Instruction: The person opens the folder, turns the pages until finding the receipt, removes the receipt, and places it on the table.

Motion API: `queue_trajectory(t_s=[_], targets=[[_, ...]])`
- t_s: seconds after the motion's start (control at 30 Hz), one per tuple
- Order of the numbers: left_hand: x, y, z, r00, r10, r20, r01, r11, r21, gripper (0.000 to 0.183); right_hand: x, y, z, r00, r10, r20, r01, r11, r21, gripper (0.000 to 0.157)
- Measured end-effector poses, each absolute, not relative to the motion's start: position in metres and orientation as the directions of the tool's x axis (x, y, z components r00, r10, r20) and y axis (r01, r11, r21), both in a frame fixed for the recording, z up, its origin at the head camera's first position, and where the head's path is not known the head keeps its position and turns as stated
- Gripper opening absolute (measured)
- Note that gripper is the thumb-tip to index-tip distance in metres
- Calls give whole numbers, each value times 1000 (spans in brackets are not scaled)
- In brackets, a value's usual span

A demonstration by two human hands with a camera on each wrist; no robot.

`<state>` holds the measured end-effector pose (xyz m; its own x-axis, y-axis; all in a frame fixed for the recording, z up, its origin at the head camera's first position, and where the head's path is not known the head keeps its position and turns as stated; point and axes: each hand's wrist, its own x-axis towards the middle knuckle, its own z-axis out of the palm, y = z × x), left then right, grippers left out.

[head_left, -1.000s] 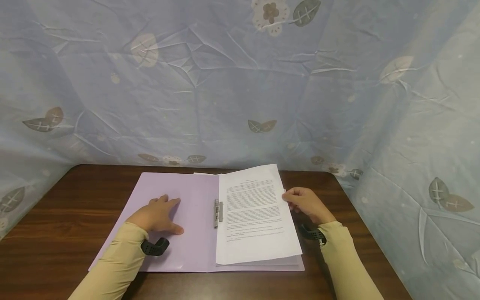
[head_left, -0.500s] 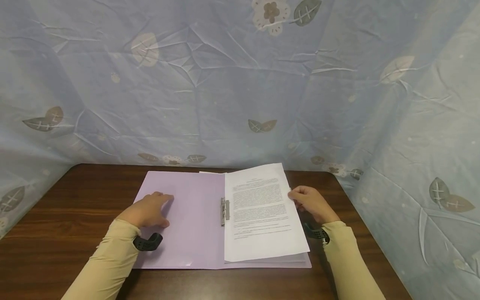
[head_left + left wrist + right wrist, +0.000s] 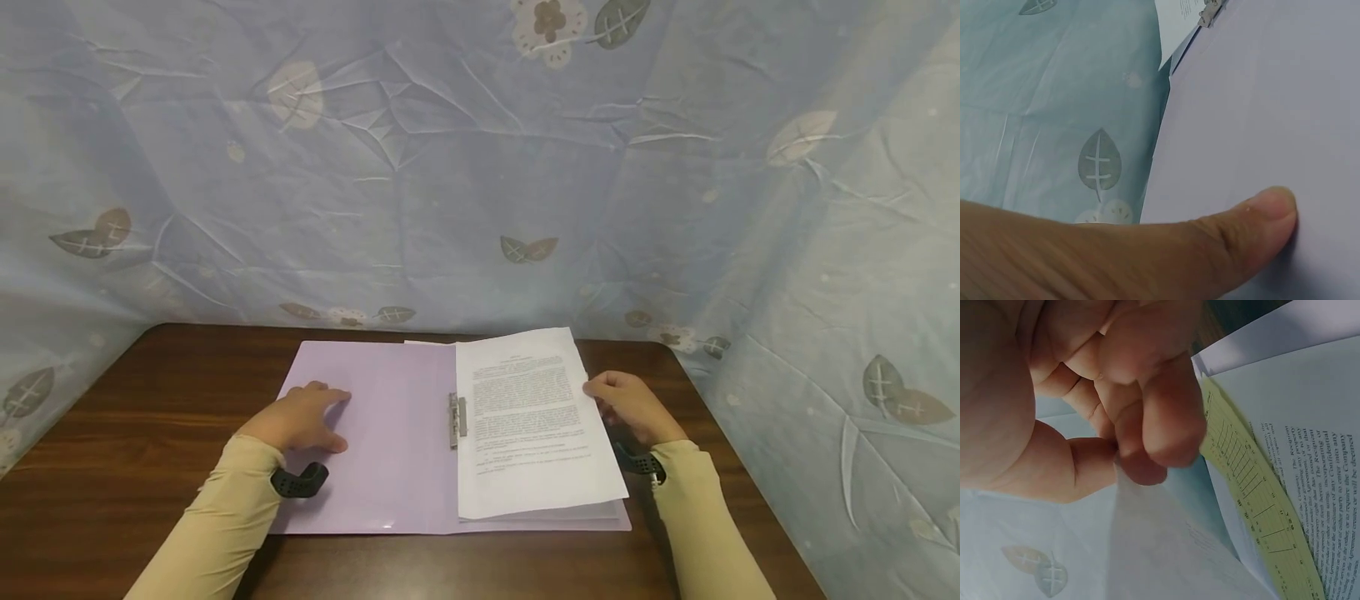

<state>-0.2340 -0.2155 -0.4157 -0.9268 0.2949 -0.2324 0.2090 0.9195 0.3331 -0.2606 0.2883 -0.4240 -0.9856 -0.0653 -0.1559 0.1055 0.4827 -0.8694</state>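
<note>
A light purple folder lies spread on the table, with a metal clip near its spine. On its right half are printed sheets; the top sheet is lifted at its right edge. My right hand pinches that edge between thumb and fingers, plainer in the right wrist view, where the sheet rises from the fingertips. Below it show more printed text and a yellow lined slip. My left hand rests on the folder's left cover, fingers spread; its thumb touches the cover in the left wrist view.
The dark wooden table extends left and right of the folder. A pale blue patterned cloth hangs behind the table and at both sides. Black bands circle both wrists.
The folder and sheets have shifted slightly to the right in the head view, with the right hand keeping its pinch on the sheet's edge. The left hand has moved left relative to the cover.
</note>
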Motion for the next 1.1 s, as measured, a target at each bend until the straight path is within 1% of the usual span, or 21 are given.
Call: queue_trajectory(t_s=[0.17, 0.3, 0.47, 0.57, 0.8, 1.1], targets=[[-233, -215, -415, -925, 304, -227, 222, 918, 328, 81, -258, 286, -420, -987, -79, -138, 84, 475, -876, 25], [-233, -216, -416, -922, 315, -226, 231, 915, 331, 80, -256, 283, -413, -987, -90, -136, 82, 447, -891, 22], [-232, -216, -415, -920, 317, -231, 229, 912, 340, 80, -257, 274, -394, -985, -118, -124, 70, 383, -921, 19], [-233, -216, -414, -918, 320, -234, 231, 912, 340, 80, -258, 263, -378, -987, -124, -106, 51, 385, -922, 21], [-234, -214, -411, -916, 321, -240, 234, 914, 331, 80, -265, 228, -341, -989, -148, -22, -44, 430, -902, 22], [-234, -215, -414, -919, 314, -237, 223, 913, 341, 80, -269, 157, -305, -982, -188, 34, -127, 513, -849, 15]])
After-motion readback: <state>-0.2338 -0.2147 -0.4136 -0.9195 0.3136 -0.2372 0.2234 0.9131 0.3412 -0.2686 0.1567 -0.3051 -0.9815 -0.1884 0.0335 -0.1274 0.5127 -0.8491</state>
